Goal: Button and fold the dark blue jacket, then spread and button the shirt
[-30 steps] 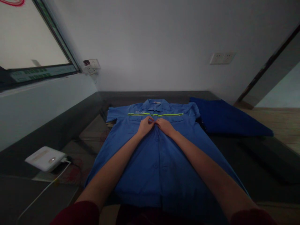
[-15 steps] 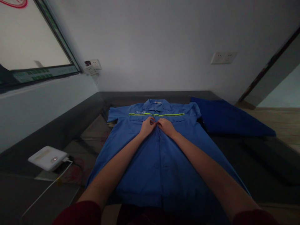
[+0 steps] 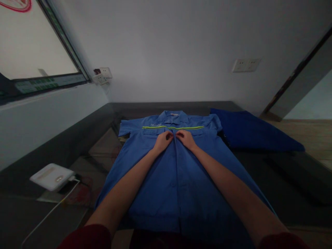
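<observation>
A blue short-sleeved shirt [image 3: 153, 193] with a yellow-green stripe across the chest lies face up on the dark table, its collar toward the wall. My left hand [image 3: 164, 140] pinches the front edge just below the stripe. Close beside it, my right hand [image 3: 185, 139] pinches the other front edge, with a small gap between the fingertips. Below my hands, the front edges run down toward me, with a button faintly visible. Any button between my fingers is too small to make out.
Folded darker blue cloth [image 3: 256, 131] lies to the right of the shirt. A white box-shaped device [image 3: 53, 177] with a white cable sits on the table [image 3: 285, 186] at the left. Wall sockets [image 3: 246, 65] are above the table, and a window [image 3: 38, 41] is at upper left.
My fingertips have moved slightly apart at the front edges; before, they met at the middle. The shirt lies in nearly the same place.
</observation>
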A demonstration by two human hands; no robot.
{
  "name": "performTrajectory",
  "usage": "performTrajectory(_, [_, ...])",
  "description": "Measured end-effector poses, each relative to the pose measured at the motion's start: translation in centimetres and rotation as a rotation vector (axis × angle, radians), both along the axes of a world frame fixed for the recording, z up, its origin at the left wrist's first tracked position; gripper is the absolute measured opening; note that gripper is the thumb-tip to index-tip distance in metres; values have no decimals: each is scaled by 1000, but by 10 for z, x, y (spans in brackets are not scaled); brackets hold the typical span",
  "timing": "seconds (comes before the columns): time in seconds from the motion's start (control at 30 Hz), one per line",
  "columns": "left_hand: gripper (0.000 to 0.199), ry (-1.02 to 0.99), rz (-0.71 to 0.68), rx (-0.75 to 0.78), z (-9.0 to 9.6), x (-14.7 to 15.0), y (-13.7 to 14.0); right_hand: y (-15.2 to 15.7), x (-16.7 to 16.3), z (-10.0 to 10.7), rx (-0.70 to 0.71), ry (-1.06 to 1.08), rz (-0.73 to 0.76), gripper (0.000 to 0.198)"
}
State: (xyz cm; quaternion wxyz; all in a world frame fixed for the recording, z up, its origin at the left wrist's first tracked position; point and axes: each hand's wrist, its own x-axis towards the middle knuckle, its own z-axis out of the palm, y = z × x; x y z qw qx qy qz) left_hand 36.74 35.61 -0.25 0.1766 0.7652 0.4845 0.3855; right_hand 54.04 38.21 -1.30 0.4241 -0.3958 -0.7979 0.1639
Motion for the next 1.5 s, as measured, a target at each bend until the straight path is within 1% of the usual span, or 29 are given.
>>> performTrajectory(0.1, [13,56,-1,-7,0,-2,1,-1,0,0,-8,10,13,5])
performTrajectory(0.27, [12,159,72,-23,-3,-1,0,-1,-1,0,19,-62,39,5])
performTrajectory(0.43, [11,124,91,-34,-4,1,-1,-5,-3,2,0,-65,-34,6])
performTrajectory(0.53, [10,88,84,-42,-4,0,-1,-9,-4,3,18,-90,-65,8])
performTrajectory(0.67, [10,58,73,-37,-5,-1,0,-10,-4,4,36,-116,-85,6])
performTrajectory(0.9, [11,50,71,-40,-5,-1,0,-11,-5,3,48,-151,-106,5])
performTrajectory(1.5, [11,59,70,-25,-2,-1,-3,-11,-5,3,59,-151,-109,6])
